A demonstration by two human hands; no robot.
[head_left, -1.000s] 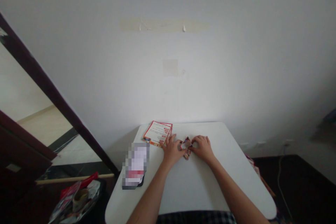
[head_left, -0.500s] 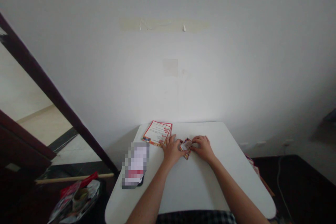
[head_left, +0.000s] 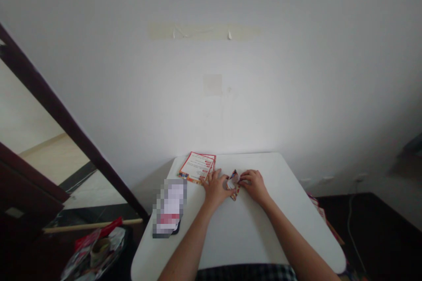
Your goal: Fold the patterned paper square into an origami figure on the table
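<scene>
Your left hand [head_left: 216, 189] and right hand [head_left: 253, 185] are both closed on one small piece of folded patterned paper [head_left: 233, 184], red and gold with a pale inner face. It sits tilted near the far edge of the white table [head_left: 244, 232], about midway across. Your right fingers curl over its right side, grasping it. Your left thumb and forefinger press its left side while the other fingers spread on the tabletop.

Left of your left hand, at the table's far corner, lie at least two stacked orange-bordered leaflets [head_left: 197, 167]. Their red headings show, but the print is too small to read. Nearer the table's left edge lies one pixelated object [head_left: 169, 207], too blurred to identify. Beyond that edge, lower down, a dark bin [head_left: 122, 252] holds crumpled plastic wrappers [head_left: 82, 250] and one roll of tape [head_left: 100, 251].
</scene>
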